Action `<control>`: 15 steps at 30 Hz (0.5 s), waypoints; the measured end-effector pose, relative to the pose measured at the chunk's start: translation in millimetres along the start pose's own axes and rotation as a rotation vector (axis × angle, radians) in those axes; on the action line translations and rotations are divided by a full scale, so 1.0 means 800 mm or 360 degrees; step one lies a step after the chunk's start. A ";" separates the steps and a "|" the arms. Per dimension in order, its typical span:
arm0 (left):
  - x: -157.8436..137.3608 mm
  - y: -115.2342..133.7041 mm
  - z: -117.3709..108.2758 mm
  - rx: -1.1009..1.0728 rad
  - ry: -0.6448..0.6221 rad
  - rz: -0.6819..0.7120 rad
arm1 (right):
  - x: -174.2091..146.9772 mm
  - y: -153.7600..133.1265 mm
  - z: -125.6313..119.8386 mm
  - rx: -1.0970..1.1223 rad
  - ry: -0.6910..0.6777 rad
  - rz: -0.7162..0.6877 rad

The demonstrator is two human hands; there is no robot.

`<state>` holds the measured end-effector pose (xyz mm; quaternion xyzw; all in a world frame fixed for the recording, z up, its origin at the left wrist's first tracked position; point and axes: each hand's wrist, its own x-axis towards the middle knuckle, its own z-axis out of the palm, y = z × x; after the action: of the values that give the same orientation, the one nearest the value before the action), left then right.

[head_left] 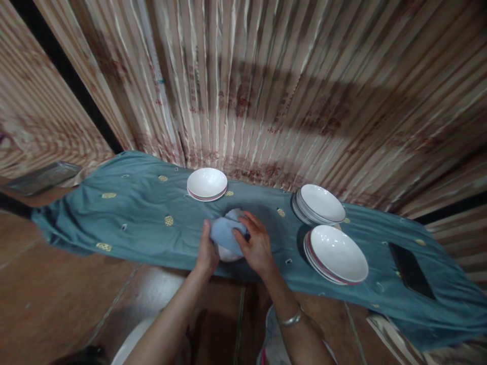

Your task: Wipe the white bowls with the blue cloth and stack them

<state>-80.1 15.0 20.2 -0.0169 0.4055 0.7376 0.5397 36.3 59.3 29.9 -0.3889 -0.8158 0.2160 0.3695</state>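
Note:
Near the front edge of the table, my left hand (207, 252) grips the left side of a white bowl (229, 255), its thumb up along the rim. A light blue cloth (225, 233) is bunched over the bowl and hides most of it. My right hand (257, 244) has its fingers closed on the cloth, pressing it against the bowl's right side. Behind my hands, slightly left, stands a short stack of white bowls (207, 182) with a reddish edge showing.
To the right are two taller stacks, the rear bowls (323, 203) and the front bowls (338, 254). A dark phone (411, 269) lies farther right. A green patterned tablecloth (144, 218) covers the narrow table. Pleated curtains (243, 91) hang directly behind it.

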 end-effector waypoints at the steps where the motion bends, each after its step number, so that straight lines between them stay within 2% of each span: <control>1: 0.000 0.000 0.000 -0.0003 -0.0008 0.0007 | 0.001 -0.001 0.000 0.0011 0.0002 0.0009; 8: 0.001 0.001 -0.004 -0.0043 -0.0040 -0.0008 | 0.002 -0.020 0.000 0.0084 0.0133 -0.0146; 15: 0.002 0.009 -0.010 -0.0195 0.0062 0.0080 | -0.011 -0.064 0.008 0.0308 0.0065 -0.0278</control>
<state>-90.1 10.4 18.6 -0.0541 0.3702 0.7738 0.5111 11.1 21.0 54.6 -0.2832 -0.8142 0.2527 0.4393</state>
